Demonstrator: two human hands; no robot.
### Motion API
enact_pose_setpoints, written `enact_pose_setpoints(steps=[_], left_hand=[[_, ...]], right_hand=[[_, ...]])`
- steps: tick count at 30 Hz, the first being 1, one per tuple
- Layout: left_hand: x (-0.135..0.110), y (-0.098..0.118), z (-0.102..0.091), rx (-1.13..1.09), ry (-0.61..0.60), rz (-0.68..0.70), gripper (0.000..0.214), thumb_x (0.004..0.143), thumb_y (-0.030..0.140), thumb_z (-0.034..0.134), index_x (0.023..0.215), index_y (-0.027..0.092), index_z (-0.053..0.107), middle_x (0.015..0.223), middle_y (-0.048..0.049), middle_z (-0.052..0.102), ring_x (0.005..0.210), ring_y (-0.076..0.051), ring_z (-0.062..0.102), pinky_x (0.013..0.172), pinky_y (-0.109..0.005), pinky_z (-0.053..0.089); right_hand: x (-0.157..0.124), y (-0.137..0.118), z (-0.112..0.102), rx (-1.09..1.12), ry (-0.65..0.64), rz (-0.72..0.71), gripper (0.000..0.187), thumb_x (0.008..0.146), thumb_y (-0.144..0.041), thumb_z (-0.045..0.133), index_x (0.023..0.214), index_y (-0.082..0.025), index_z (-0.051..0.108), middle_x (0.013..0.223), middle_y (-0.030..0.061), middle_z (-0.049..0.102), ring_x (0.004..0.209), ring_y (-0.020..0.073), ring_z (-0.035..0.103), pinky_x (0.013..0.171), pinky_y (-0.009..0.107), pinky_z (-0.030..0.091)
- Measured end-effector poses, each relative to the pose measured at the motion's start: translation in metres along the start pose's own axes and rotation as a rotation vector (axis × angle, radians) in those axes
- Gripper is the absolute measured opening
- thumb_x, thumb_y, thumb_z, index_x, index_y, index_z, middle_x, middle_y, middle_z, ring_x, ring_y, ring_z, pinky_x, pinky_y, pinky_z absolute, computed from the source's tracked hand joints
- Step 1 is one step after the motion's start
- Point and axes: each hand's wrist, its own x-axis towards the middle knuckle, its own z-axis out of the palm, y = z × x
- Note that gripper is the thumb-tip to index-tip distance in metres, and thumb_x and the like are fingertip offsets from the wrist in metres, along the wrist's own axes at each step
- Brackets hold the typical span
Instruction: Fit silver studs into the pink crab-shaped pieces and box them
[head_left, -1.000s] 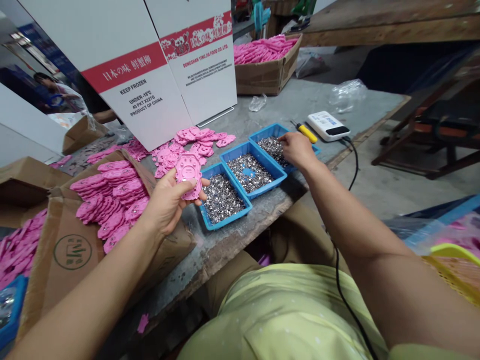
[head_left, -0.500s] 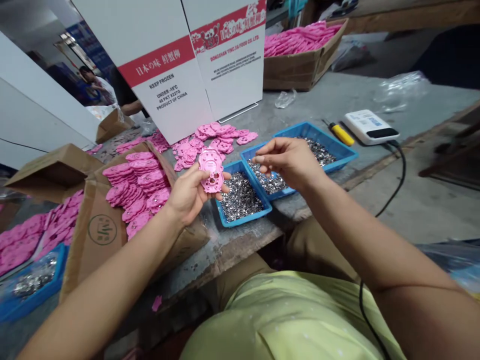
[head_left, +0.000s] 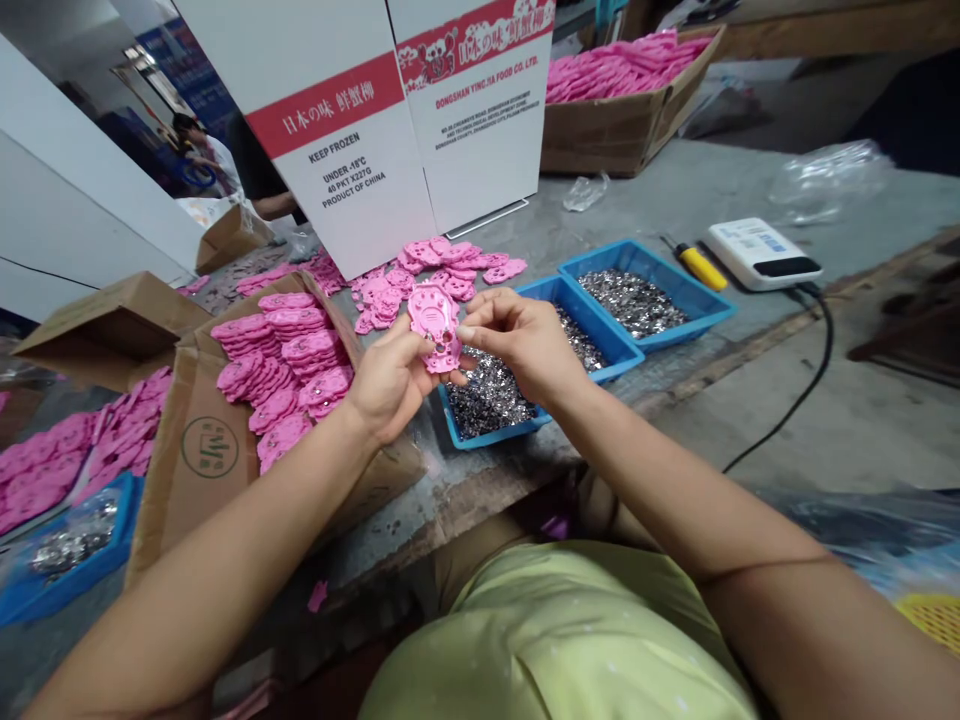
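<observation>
My left hand (head_left: 390, 375) grips a pink plastic piece (head_left: 433, 322) and holds it upright above the nearest blue tray (head_left: 491, 437) of small metal parts. My right hand (head_left: 521, 340) is pinched at the right edge of that pink piece; whatever its fingertips hold is too small to make out. Two more blue trays of metal parts, a middle tray (head_left: 592, 325) and a far tray (head_left: 645, 300), lie to the right. A cardboard box (head_left: 195, 450) with stacked pink pieces (head_left: 274, 365) sits by my left arm.
Loose pink pieces (head_left: 442, 265) lie in front of tall white cartons (head_left: 375, 130). A yellow-handled screwdriver (head_left: 697, 265) and a white device (head_left: 761, 255) with a black cable lie at the right. Another box of pink pieces (head_left: 622, 110) stands at the back. A person sits at far left behind the cartons.
My right hand left the far tray, came across over the trays and now meets the pink piece in my left hand. The view shifted left.
</observation>
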Motion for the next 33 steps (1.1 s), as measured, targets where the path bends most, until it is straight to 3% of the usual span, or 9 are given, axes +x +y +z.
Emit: enact_pose_setpoints(steps=[2, 6, 11, 16, 24, 29, 31, 33], left_hand=[[-0.001, 0.001, 0.002, -0.016, -0.007, 0.015, 0.058, 0.068, 0.007, 0.061, 0.124, 0.02, 0.059, 0.099, -0.0043, 0.073, 0.081, -0.02, 0.07, 0.062, -0.029, 0.058], [-0.004, 0.001, 0.005, -0.02, -0.005, 0.035, 0.065, 0.062, 0.001, 0.06, 0.124, 0.021, 0.059, 0.103, -0.0025, 0.071, 0.087, -0.017, 0.066, 0.071, -0.028, 0.059], [-0.005, 0.0, 0.005, 0.009, -0.019, 0.04, 0.056, 0.062, 0.002, 0.061, 0.115, 0.02, 0.06, 0.108, -0.0031, 0.07, 0.096, -0.018, 0.065, 0.085, -0.034, 0.06], [-0.005, -0.001, 0.004, 0.011, -0.049, 0.043, 0.055, 0.062, 0.002, 0.06, 0.114, 0.02, 0.06, 0.117, -0.0049, 0.07, 0.1, -0.018, 0.065, 0.092, -0.038, 0.061], [-0.005, -0.001, 0.004, 0.009, -0.049, 0.033, 0.059, 0.06, 0.003, 0.059, 0.115, 0.023, 0.058, 0.115, -0.0034, 0.07, 0.109, -0.021, 0.065, 0.098, -0.041, 0.059], [-0.005, -0.002, 0.004, 0.0, -0.042, 0.032, 0.048, 0.059, 0.005, 0.059, 0.103, 0.022, 0.054, 0.112, -0.0022, 0.069, 0.111, -0.021, 0.065, 0.1, -0.043, 0.058], [-0.005, -0.002, 0.004, 0.005, -0.046, 0.035, 0.05, 0.059, 0.005, 0.058, 0.105, 0.023, 0.055, 0.115, -0.0018, 0.07, 0.111, -0.021, 0.065, 0.101, -0.043, 0.058], [-0.004, -0.002, 0.004, 0.015, -0.039, 0.042, 0.056, 0.059, 0.004, 0.059, 0.111, 0.024, 0.056, 0.115, -0.0015, 0.07, 0.109, -0.02, 0.066, 0.1, -0.042, 0.058]], right_hand=[[0.0, 0.003, 0.004, 0.0, 0.025, 0.015, 0.016, 0.066, -0.024, 0.087, 0.064, -0.023, 0.072, 0.095, 0.0057, 0.066, 0.103, 0.023, 0.062, 0.086, 0.04, 0.057], [0.002, 0.007, 0.009, 0.078, 0.025, 0.105, 0.021, 0.059, -0.03, 0.09, 0.064, -0.02, 0.073, 0.109, 0.0091, 0.064, 0.104, 0.0243, 0.061, 0.071, 0.036, 0.057], [0.003, 0.004, 0.01, 0.135, 0.019, 0.164, 0.032, 0.05, -0.037, 0.095, 0.061, -0.019, 0.071, 0.108, 0.0106, 0.065, 0.099, 0.0237, 0.061, 0.062, 0.031, 0.053], [0.003, 0.002, 0.009, 0.152, -0.011, 0.17, 0.033, 0.051, -0.04, 0.095, 0.059, -0.019, 0.07, 0.101, 0.0085, 0.065, 0.081, 0.0171, 0.058, 0.057, 0.031, 0.049], [0.003, 0.004, 0.009, 0.119, -0.012, 0.162, 0.026, 0.057, -0.035, 0.09, 0.061, -0.02, 0.069, 0.1, 0.0071, 0.067, 0.083, 0.0177, 0.059, 0.061, 0.031, 0.051], [0.003, 0.009, 0.01, 0.03, 0.009, 0.071, 0.016, 0.065, -0.026, 0.082, 0.065, -0.021, 0.067, 0.099, 0.0065, 0.066, 0.098, 0.0217, 0.061, 0.078, 0.038, 0.054], [0.002, 0.014, 0.012, -0.022, 0.05, 0.015, 0.019, 0.065, -0.027, 0.083, 0.067, -0.022, 0.065, 0.099, 0.0055, 0.066, 0.102, 0.0224, 0.06, 0.082, 0.038, 0.053], [0.002, 0.017, 0.014, -0.038, 0.063, 0.0, 0.028, 0.065, -0.035, 0.087, 0.071, -0.023, 0.063, 0.1, 0.0039, 0.066, 0.094, 0.0199, 0.058, 0.079, 0.036, 0.052]])
